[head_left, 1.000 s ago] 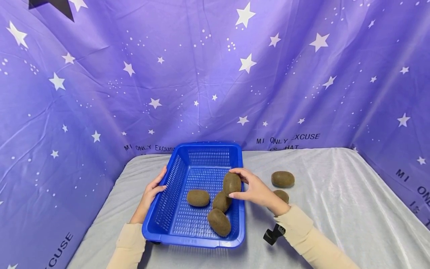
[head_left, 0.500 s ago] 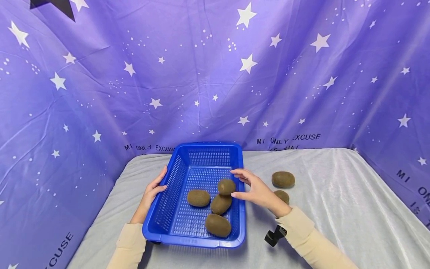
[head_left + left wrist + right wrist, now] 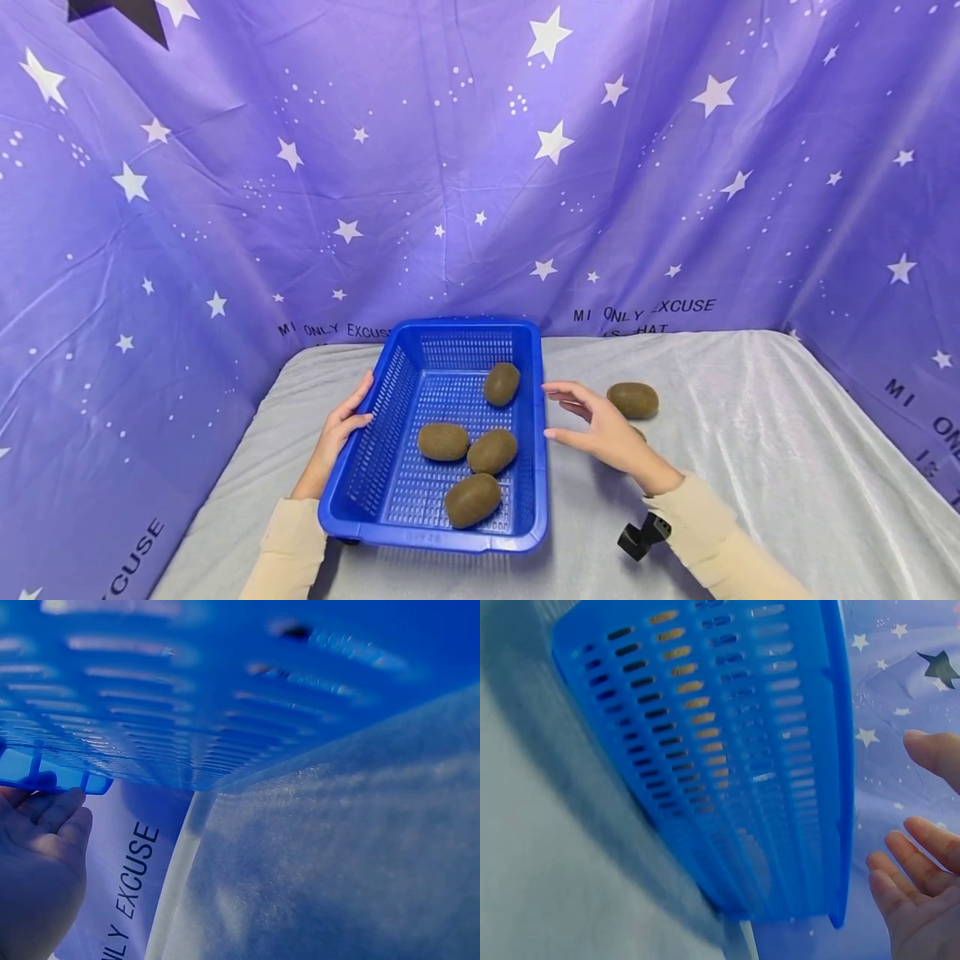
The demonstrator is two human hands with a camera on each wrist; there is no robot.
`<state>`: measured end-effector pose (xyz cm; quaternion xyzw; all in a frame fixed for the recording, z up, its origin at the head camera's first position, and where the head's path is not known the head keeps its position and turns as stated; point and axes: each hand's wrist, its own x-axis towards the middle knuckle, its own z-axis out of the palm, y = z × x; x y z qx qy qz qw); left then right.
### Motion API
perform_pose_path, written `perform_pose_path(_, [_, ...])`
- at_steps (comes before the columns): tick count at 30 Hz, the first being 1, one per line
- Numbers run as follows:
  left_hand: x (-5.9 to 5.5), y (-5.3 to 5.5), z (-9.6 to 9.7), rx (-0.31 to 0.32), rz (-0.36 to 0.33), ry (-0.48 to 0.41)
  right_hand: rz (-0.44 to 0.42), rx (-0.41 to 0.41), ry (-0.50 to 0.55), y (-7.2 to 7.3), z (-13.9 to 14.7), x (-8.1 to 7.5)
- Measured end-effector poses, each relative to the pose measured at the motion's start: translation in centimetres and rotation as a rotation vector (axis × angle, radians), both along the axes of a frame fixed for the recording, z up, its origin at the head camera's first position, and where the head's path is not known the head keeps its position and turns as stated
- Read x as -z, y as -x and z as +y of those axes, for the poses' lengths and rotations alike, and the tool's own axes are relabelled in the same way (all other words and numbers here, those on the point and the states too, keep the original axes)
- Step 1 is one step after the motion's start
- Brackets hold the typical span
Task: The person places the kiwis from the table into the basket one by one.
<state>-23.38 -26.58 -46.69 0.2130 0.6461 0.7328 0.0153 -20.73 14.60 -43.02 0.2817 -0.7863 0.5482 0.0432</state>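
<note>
A blue slotted plastic basket (image 3: 435,538) stands on the cloth with several brown kiwis in it. One kiwi (image 3: 502,384) lies alone toward the back right of the basket. Nearer the front, a kiwi (image 3: 442,442) rests left of another kiwi (image 3: 492,452), with a larger-looking kiwi (image 3: 472,501) in front. My left hand (image 3: 337,429) holds the basket's left rim, thumb on top; the left wrist view shows the fingertips at the rim's underside. Just outside the right rim, my right hand (image 3: 603,429) hovers with fingers apart, holding nothing.
On the grey cloth (image 3: 750,433), right of the basket, lies a kiwi (image 3: 633,400). Another kiwi (image 3: 639,434) is almost hidden behind my right hand. A purple curtain (image 3: 480,167) with stars closes off the back and sides. A black device (image 3: 643,535) hangs below my right wrist.
My right hand has let go of a kiwi and drawn back right, past the rim. That kiwi has rolled toward the basket's back; the front one has turned and shifted left. My left hand stays.
</note>
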Motion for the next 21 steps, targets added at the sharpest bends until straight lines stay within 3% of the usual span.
perform_pose_path(10, [-0.2,-0.2,0.1,-0.008,-0.069,0.001,0.027,0.055,0.004,-0.5,3.0,1.3])
perform_pose_path(14, [-0.2,-0.2,0.1,-0.003,-0.060,0.000,0.039,0.082,-0.014,-0.7,4.2,2.0])
perform_pose_path(21, [-0.2,-0.2,0.1,-0.013,-0.018,0.015,-0.024,0.095,-0.012,-0.6,6.1,3.1])
